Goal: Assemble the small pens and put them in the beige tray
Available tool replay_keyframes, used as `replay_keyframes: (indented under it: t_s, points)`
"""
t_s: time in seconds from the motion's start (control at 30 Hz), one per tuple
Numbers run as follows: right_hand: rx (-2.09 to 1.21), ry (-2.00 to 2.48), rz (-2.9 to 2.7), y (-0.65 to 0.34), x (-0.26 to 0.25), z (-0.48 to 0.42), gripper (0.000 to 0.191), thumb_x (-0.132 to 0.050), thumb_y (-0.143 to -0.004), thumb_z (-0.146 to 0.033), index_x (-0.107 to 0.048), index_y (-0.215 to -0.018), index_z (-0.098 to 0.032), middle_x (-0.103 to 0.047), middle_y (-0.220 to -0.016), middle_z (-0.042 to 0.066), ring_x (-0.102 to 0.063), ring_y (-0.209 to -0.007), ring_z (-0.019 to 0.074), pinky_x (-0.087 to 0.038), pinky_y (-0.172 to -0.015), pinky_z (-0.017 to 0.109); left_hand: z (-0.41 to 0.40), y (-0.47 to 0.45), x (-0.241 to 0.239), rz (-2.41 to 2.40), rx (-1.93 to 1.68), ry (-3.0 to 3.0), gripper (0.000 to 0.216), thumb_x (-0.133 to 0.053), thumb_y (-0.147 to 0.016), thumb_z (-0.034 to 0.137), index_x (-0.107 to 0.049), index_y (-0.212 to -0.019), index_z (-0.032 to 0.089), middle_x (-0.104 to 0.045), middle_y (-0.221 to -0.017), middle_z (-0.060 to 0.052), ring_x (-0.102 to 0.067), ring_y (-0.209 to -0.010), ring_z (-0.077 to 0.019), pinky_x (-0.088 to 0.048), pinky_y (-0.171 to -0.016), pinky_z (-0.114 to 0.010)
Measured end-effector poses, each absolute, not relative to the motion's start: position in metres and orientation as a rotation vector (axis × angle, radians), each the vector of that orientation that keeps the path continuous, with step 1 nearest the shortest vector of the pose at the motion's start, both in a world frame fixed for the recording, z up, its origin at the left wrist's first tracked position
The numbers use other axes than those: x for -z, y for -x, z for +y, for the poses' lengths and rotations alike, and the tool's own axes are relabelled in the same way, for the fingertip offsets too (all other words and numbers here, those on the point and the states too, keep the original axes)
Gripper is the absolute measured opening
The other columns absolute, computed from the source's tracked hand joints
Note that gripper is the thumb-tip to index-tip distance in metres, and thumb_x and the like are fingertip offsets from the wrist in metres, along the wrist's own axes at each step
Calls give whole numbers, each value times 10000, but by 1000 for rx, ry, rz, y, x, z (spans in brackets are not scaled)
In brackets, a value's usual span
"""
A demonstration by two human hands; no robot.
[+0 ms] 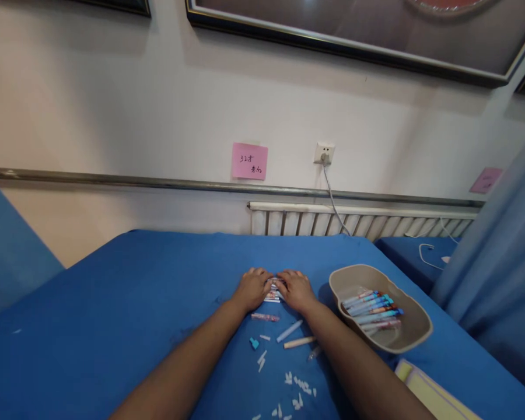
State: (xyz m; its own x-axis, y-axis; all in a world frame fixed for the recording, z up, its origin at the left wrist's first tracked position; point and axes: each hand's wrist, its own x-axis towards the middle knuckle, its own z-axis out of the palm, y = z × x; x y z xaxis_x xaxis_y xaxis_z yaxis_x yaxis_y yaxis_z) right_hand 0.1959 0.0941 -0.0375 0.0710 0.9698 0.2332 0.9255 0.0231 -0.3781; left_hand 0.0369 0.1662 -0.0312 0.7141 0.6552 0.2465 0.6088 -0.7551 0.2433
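Both hands meet over a small bundle of slim printed pen parts [273, 291] on the blue-covered table [166, 274]. My left hand [252, 289] presses on the bundle's left side, fingers bent over it. From the right, my right hand [296, 290] closes on the same bundle, thumb lying across it. The hands partly hide the parts. Just below lies a pink patterned barrel [265, 317]. A pale blue barrel [289, 331] and a cream barrel [299, 342] rest near my right forearm, which partly covers a clear piece [315, 352].
A beige bin [413, 338] with several assembled-looking pens [371, 309] stands at right. Nearer me lie a teal clip piece [254, 343], white sticks [261, 360] and scattered white tips [304, 385]. A yellow folded item [433, 391] lies at lower right. Behind are a radiator [297, 221] and wall.
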Motion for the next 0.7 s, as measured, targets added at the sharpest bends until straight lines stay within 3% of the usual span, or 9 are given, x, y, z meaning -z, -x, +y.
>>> replay_keyframes:
  t_s: [0.4,0.7]
  points:
    - [-124,1826,-2004,-193,29,57,285,-419,-899,-439,-612,-1017,-266,-607,-1060,37,-489,-1003,216,-312,-821,334,115,-22,30,1086,-544,-2760,341,-340,-919,348,-640,-1033,231,-628,-966,-65,-531,-904,-205,-354,-845,-338]
    - [-184,1744,-1943,-190,35,42,263,-472,-871,-439,-634,-973,-258,-623,-1020,49,-499,-1011,222,-317,-863,360,95,-17,27,1002,-656,-2689,301,-397,-893,342,-657,-995,231,-648,-947,-60,-545,-878,-204,-382,-828,-339]
